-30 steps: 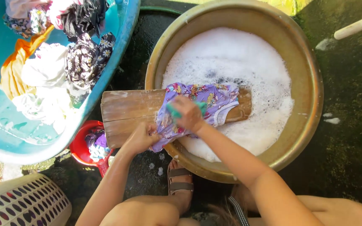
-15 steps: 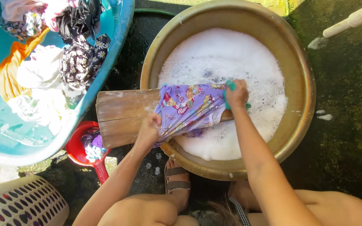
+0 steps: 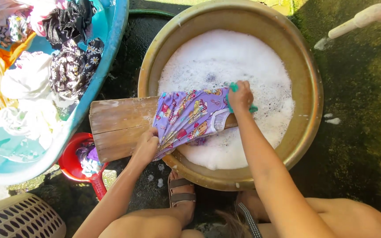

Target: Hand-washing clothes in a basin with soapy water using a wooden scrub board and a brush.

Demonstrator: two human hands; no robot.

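Suds [image 3: 225, 53] hide water; right hand [image 3: 240, 96] covers green brush [image 3: 233, 87]

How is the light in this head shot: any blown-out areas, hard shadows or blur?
Head view: hard sunlight; the foam in the brass-coloured basin is nearly blown out to white, as are the pale clothes in the blue tub. The wet ground falls dark. Right hand and purple garment look sharp, with no clear motion blur.
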